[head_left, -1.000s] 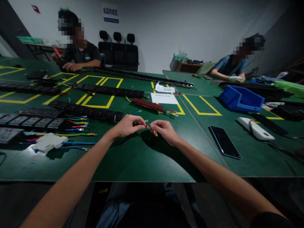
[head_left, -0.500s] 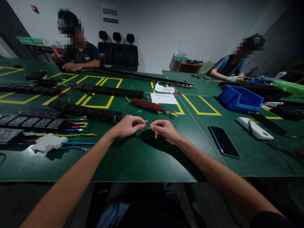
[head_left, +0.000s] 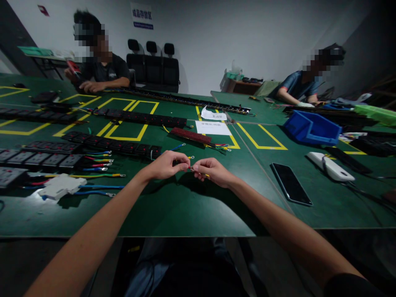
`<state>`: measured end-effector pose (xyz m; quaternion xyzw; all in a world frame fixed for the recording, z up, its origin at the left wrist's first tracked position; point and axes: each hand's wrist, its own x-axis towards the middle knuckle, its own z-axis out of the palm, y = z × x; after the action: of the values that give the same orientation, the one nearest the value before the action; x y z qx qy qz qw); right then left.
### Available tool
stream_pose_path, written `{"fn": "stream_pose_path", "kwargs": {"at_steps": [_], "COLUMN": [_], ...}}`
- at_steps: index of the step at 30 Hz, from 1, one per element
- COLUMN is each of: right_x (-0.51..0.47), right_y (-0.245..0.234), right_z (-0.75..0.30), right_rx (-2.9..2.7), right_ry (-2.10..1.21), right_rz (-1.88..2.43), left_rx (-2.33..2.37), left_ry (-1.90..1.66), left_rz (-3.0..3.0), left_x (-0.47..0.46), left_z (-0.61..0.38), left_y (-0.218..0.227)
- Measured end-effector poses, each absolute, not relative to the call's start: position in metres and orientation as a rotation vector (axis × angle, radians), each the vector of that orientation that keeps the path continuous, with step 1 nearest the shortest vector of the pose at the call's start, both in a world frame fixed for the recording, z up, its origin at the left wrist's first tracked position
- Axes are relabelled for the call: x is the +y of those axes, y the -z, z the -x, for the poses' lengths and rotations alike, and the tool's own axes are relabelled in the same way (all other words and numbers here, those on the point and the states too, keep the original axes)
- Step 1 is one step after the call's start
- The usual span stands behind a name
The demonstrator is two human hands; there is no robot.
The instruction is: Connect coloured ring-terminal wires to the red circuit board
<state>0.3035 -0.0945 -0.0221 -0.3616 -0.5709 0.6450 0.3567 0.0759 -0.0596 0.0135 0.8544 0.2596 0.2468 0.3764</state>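
My left hand (head_left: 168,166) is closed in a pinch around a thin red wire (head_left: 189,167), whose end shows at the fingertips. Close against it, my right hand (head_left: 213,171) pinches a small piece with a yellow part (head_left: 207,175); its kind is too small to tell. A bit of metal shows between the two sets of fingertips. Behind my left hand lies a black socket strip (head_left: 114,145). From its end come a blue wire (head_left: 177,147) and another wire, both with ring terminals.
Left are more socket strips (head_left: 40,159), wires with terminals and a white breaker (head_left: 62,186). A dark red strip (head_left: 190,136) and paper labels (head_left: 213,128) lie ahead. Right are a phone (head_left: 291,183), a white power strip (head_left: 330,166) and a blue bin (head_left: 312,128). Two people sit across.
My right hand's fingertips have come up against the left's. The yellow part has swung from hanging down to nearly level. My left hand keeps its pinch.
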Motion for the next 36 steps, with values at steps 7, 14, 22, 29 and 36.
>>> {"fn": "stream_pose_path", "kwargs": {"at_steps": [7, 14, 22, 29, 36], "right_x": [-0.0946, -0.095, -0.0955, -0.0952, -0.0956], "right_y": [0.0228, 0.0233, 0.0211, 0.0217, 0.0243], "right_z": [-0.3078, -0.3081, -0.3096, -0.3108, -0.3106], "right_rx": [-1.593, -1.595, -1.615, -1.654, -1.679], "right_ry": [-1.644, -1.669, -1.702, -1.7, -1.67], "right_rz": [0.923, 0.908, 0.9, 0.878, 0.854], "left_rx": [0.622, 0.587, 0.573, 0.568, 0.568], "left_ry": [-0.601, -0.601, -0.59, -0.575, -0.593], "left_rz": [-2.164, -2.114, -2.126, -2.131, -2.056], "left_x": [-0.0604, -0.0615, -0.061, -0.0627, -0.0634], "left_z": [-0.0766, -0.0775, -0.0782, -0.079, -0.0806], "left_y": [-0.0147, -0.0158, -0.016, -0.0163, -0.0135]}}
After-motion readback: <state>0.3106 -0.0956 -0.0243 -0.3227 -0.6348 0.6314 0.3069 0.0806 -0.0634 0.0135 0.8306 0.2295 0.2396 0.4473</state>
